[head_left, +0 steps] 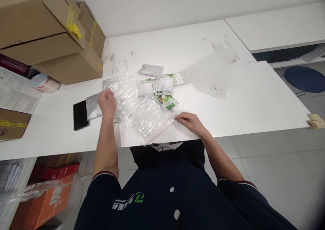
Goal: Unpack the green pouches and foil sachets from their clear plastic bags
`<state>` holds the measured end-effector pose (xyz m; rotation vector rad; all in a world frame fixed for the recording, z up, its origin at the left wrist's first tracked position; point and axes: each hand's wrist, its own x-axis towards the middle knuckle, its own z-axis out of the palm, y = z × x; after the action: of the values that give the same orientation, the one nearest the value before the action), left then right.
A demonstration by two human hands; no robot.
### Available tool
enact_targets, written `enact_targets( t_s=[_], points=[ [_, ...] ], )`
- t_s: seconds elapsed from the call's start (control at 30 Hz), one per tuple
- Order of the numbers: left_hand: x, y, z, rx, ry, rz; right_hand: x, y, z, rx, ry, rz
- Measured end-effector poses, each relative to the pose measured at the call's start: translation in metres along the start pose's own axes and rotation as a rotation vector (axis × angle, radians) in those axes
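A clear plastic air-cushion sheet [138,113] with small printed marks is spread at a slant between my hands. My left hand [107,101] is closed in a fist on its left edge. Pinched fingers of my right hand [189,122] grip its right corner near the table's front edge. Under and behind the sheet lie a white printed pouch [164,85], a green fruit-printed pouch [169,102] and a flat green packet [180,78], partly seen through the plastic. A plain silver pouch [151,69] lies behind them. Beside my left hand is a silver packet [93,105], partly covered.
A black phone [80,115] lies left on the white table [243,111]. Cardboard boxes [58,59] and a round tub [45,83] stand at the far left. Crumpled clear plastic [210,71] lies right of the pouches. A blue stool [306,78] stands beyond the right edge.
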<state>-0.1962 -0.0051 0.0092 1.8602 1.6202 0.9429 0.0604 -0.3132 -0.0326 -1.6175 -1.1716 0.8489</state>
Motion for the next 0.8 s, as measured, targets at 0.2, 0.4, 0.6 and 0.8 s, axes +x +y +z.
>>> enact_targets(
  t_s=[0.2, 0.4, 0.6, 0.8],
  points=[
    [0.019, 0.005, 0.002, 0.305, 0.058, 0.228, 0.025, -0.004, 0.004, -0.303, 0.167, 0.051],
    [-0.059, 0.020, -0.005, 0.096, -0.035, 0.549, 0.046, -0.006, 0.026, -0.760, 0.075, 0.037],
    [-0.163, -0.015, -0.015, 0.049, -0.214, 0.645, 0.038, -0.009, -0.012, -0.828, 0.310, -0.137],
    [-0.216, -0.028, -0.017, 0.316, -0.412, 0.841, 0.008, -0.026, -0.059, -0.671, 0.490, -0.129]
  ],
)
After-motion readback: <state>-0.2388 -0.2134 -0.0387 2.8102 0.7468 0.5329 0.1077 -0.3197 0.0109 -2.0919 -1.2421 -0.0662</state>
